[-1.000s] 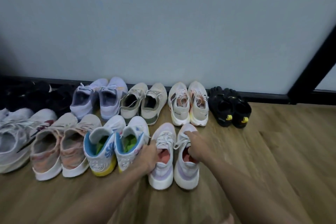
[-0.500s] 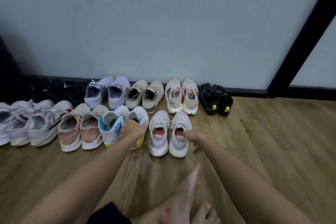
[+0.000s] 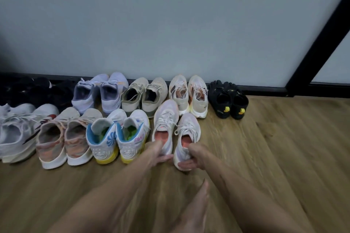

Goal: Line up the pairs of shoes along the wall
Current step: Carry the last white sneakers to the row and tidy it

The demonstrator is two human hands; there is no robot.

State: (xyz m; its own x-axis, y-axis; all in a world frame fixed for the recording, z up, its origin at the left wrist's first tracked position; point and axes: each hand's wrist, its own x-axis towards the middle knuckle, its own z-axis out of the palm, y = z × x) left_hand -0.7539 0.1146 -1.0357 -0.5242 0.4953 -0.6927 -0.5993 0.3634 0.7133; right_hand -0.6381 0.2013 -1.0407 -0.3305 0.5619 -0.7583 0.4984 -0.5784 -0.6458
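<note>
At the near end of the front row, both hands are on the white pair with the coral lining: the left hand (image 3: 158,152) curls round the heel of the left shoe (image 3: 164,126), and the right hand (image 3: 193,157) cups the heel of the right shoe (image 3: 187,138) from below. These look light and soft, mesh uppers over foam soles, so the stiff heel counter is the sensible place to take hold; they should slide easily on the wooden floor (image 3: 284,157). Half a second back the left hand was over on the blue-and-yellow pair (image 3: 117,138) next door and the right hand merely touched its shoe. Now both have closed on the white pair, whose right shoe sits skewed, nearer than its mate. Behind, more pairs stand against the wall (image 3: 170,24).
</note>
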